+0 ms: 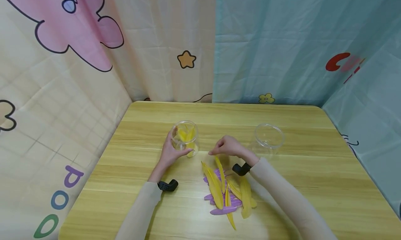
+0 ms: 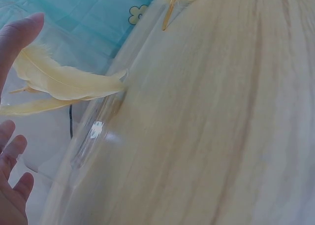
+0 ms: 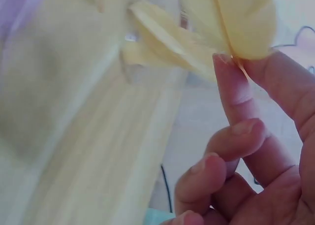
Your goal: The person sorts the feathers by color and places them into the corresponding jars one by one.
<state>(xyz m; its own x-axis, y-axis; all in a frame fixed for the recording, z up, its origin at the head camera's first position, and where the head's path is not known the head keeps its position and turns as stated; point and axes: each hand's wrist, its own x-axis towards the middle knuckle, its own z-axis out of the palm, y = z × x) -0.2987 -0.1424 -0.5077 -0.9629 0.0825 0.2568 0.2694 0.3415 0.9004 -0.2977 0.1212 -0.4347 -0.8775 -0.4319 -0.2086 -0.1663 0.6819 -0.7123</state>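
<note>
My left hand (image 1: 169, 152) grips a clear cup (image 1: 195, 142) on the left half of the table, thumb and fingers on opposite sides of it. Inside stand a few yellow feathers (image 2: 64, 80), seen through the transparent wall in the left wrist view. To the right of this cup, my right hand (image 1: 230, 146) pinches the quill of a yellow feather (image 3: 246, 20) between thumb and index finger, the other fingers loosely curled. Below that hand lies a loose pile of yellow feathers (image 1: 214, 186) and purple feathers (image 1: 223, 210).
A second clear cup (image 1: 268, 142) stands on the right half of the wooden table (image 1: 313, 184), close beyond the right forearm. Printed curtains (image 1: 156, 41) hang behind the table and along its sides.
</note>
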